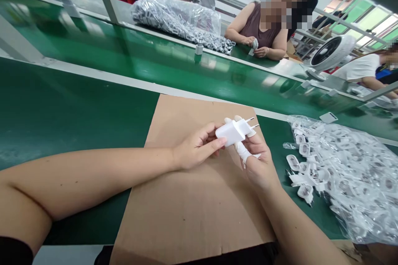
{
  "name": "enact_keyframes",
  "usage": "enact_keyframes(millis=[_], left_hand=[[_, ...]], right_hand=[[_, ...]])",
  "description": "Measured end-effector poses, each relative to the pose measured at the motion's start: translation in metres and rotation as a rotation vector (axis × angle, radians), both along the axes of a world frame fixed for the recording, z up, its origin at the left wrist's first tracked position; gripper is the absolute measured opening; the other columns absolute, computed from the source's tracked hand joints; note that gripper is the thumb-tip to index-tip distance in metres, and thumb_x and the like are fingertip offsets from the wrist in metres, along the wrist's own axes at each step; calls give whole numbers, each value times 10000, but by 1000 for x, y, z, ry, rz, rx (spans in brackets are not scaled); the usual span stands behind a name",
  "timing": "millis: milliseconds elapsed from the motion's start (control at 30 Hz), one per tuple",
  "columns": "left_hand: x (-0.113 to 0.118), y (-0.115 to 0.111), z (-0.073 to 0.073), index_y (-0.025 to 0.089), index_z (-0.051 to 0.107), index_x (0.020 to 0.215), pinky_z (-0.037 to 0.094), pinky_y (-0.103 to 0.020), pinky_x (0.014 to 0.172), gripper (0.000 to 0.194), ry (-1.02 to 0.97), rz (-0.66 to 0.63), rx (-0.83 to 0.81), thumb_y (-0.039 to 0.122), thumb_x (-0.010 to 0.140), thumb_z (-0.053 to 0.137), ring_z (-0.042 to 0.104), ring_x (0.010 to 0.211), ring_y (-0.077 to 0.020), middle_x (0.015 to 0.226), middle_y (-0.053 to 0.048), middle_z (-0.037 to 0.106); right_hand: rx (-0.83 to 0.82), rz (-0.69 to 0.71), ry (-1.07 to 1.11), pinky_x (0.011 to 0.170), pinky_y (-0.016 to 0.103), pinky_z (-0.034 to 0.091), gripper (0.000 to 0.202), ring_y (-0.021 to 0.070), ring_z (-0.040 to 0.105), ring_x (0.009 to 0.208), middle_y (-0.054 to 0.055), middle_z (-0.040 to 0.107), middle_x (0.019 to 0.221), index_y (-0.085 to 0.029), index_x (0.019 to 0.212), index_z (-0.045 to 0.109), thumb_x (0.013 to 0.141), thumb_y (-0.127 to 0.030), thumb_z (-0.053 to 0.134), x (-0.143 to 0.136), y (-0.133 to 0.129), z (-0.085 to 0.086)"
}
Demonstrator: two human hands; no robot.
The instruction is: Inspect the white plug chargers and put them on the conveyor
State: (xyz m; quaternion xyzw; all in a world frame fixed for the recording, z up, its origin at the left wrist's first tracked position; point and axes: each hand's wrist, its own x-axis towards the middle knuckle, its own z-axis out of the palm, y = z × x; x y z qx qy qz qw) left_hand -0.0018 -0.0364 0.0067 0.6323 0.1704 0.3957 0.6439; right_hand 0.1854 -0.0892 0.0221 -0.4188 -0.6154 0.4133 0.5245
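**Both hands [228, 147] close on a white plastic plug adapter [231, 133] above a brown cardboard sheet [186, 211]**

The white plastic plug adapter is held up over the far right part of the cardboard sheet, tilted, its two metal pins pointing right and slightly away. The left hand [197, 147] grips its rounded end, the thumb pressed along the near side. The right hand [257, 155] supports it at the pin end, fingers behind it; white coverings wrap its thumb and fingertips. Both hands are narrowed around the adapter.

The cardboard sheet lies on a dark green counter [62, 120]. Right of the sheet, a clear plastic bag [357, 169] spills many white plastic plug parts [305, 193] toward it, some with metal pins showing. Beyond the sheet runs a pale edge strip [124, 80], and past that a glossy green lane [149, 64]. On the lane, directly beyond the sheet, stands a small white adapter [199, 49]; another white piece [71, 8] stands farther off to the left of the sheet.

Across the lane from the sheet lies a large clear bag [186, 18] full of small grey-white parts. To the right of that bag, a person in a dark sleeveless top [264, 35] holds a small white object [255, 44] in both hands. A round white fan [332, 53] stands farther right.
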Motion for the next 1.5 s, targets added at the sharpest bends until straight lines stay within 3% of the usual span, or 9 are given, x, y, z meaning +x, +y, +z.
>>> enact_keyframes(millis=[333, 600, 733, 900, 1000, 1133, 1300, 1400, 1500], left_hand=[[2, 1, -7, 230, 553, 1333, 567, -263, 705, 317, 14, 137, 274, 348, 1039, 561, 627, 747, -120, 995, -39, 618], [-1, 2, -9, 267, 534, 1416, 583, -310, 846, 373, 43, 200, 443, 273, 1043, 553, 631, 955, -163, 1148, -71, 627], [-1, 2, -5, 240, 588, 1334, 578, -290, 849, 331, 54, 257, 492, 257, 1006, 626, 618, 1091, -183, 1271, -99, 587], [1, 5, -4, 184, 652, 1175, 557, -290, 789, 307, 136, 249, 250, 378, 946, 717, 628, 921, -154, 1137, -82, 637], [4, 8, -10, 192, 592, 1258, 547, -318, 801, 441, 120, 182, 11, 419, 913, 747, 644, 901, -160, 1134, -83, 674], [10, 9, -13, 199, 527, 1304, 542, -370, 924, 541, 77, 151, -126, 337, 856, 796, 674, 987, -180, 1154, -80, 691], [17, 31, 2, 176, 555, 1128, 547, -345, 874, 321, 279, 485, -262, 201, 870, 745, 708, 977, -196, 1112, -93, 733], [8, 76, 16, 171, 526, 1162, 518, -333, 869, 317, 370, 748, -209, 185, 906, 713, 692, 976, -197, 1134, -110, 713], [-15, 129, 28, 173, 536, 1186, 463, -344, 964, 365, 455, 1010, -122, 93, 881, 719, 645, 1078, -207, 1192, -104, 679]], right_hand=[[208, 2, -154, 1138, 459, 539, 508, 254, 584, 1394, 83, 589, 1526, -325, 1514, 529, 1032, -165, 528, -3, -7, 11], [296, -52, -198, 1163, 505, 518, 531, 263, 568, 1405, 79, 578, 1521, -332, 1533, 487, 1030, -161, 502, 2, -7, 0], [296, -76, -177, 1166, 494, 515, 505, 253, 577, 1397, 80, 609, 1490, -320, 1501, 522, 1023, -157, 530, 1, -6, -3], [77, -179, -67, 995, 428, 626, 429, 256, 699, 1231, 126, 688, 1390, -264, 1415, 591, 988, -273, 632, 1, 4, -7], [-26, -157, 32, 987, 447, 619, 436, 265, 707, 1207, 139, 709, 1348, -243, 1368, 615, 945, -326, 681, 2, 12, -12], [-70, -140, 99, 898, 419, 633, 503, 267, 736, 1124, 134, 763, 1213, -219, 1327, 618, 859, -352, 747, 4, 24, -23], [-228, -199, 61, 639, 309, 577, 695, 196, 737, 798, 157, 761, 1189, -171, 1373, 557, 770, -404, 811, 11, 37, -33], [-277, -214, 3, 575, 285, 536, 695, 120, 632, 611, 148, 752, 1176, -154, 1349, 581, 743, -401, 817, 14, 40, -34], [-273, -167, -31, 591, 287, 537, 671, 112, 616, 610, 137, 743, 1162, -151, 1344, 590, 742, -360, 803, 15, 41, -39]])
